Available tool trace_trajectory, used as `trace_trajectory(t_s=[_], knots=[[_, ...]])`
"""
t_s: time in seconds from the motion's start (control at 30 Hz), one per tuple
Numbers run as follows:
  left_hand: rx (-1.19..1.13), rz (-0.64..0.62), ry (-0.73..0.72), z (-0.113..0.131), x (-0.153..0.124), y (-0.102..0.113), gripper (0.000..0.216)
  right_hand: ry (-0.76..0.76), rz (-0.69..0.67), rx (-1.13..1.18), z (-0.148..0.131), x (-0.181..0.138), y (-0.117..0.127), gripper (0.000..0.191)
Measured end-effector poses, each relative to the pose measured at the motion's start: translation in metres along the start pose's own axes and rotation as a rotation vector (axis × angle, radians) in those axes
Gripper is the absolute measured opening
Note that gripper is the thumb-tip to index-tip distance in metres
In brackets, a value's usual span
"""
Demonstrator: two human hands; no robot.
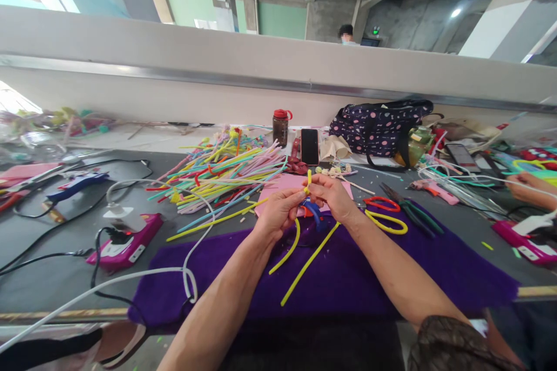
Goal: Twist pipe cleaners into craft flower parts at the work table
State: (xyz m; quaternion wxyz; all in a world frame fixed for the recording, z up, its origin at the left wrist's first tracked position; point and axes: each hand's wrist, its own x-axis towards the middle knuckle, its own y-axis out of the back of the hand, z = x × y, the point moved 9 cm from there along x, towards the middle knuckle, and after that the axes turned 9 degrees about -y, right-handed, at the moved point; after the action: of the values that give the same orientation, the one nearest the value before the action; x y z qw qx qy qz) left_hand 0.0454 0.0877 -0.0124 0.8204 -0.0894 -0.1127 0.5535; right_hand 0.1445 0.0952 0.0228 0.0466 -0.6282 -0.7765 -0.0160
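A short yellow fuzzy stem [309,178] is at the centre, its tip pointing up, held between a person's left hand [278,208] and right hand [333,196]. Both hands are closed on it in a fingertip pinch. We judge the step in hand to be bending or twisting this piece; the next move seems to call for 1 hand holding firm while the other makes a fine turn.

Below the hands we find 2 longer yellow stems [310,265], 1 curved and 1 straight, over a purple cloth [357,284] (whether either joins the held piece, we cannot tell). A blue tool [315,215] sits by the fingers, too covered for us to name. Beyond it, a pink sheet [285,182] is partly blocked by the hands.

To the right are scissors [373,216] with 1 red and 1 yellow loop, blades mostly hidden, beside green-handled pliers [420,217]. To the left spreads a heap of coloured stems [230,177], too tangled to count. Farther back are a bottle [281,129], a phone [310,146] and a patterned bag [369,130]. At the right edge, a co-worker's hand [531,188] is cut off.
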Motion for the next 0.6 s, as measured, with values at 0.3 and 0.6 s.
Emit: trace_trajectory(t_s=[0.3, 0.6], knots=[[-0.064, -0.018, 0.023, -0.002, 0.000, -0.005, 0.031, 0.015, 0.067, -0.018, 0.000, 0.000, 0.006, 0.018], [0.029, -0.061, -0.042, 0.005, -0.003, -0.011, 0.031, -0.030, 0.021, -0.020, 0.002, 0.002, 0.006, 0.020]])
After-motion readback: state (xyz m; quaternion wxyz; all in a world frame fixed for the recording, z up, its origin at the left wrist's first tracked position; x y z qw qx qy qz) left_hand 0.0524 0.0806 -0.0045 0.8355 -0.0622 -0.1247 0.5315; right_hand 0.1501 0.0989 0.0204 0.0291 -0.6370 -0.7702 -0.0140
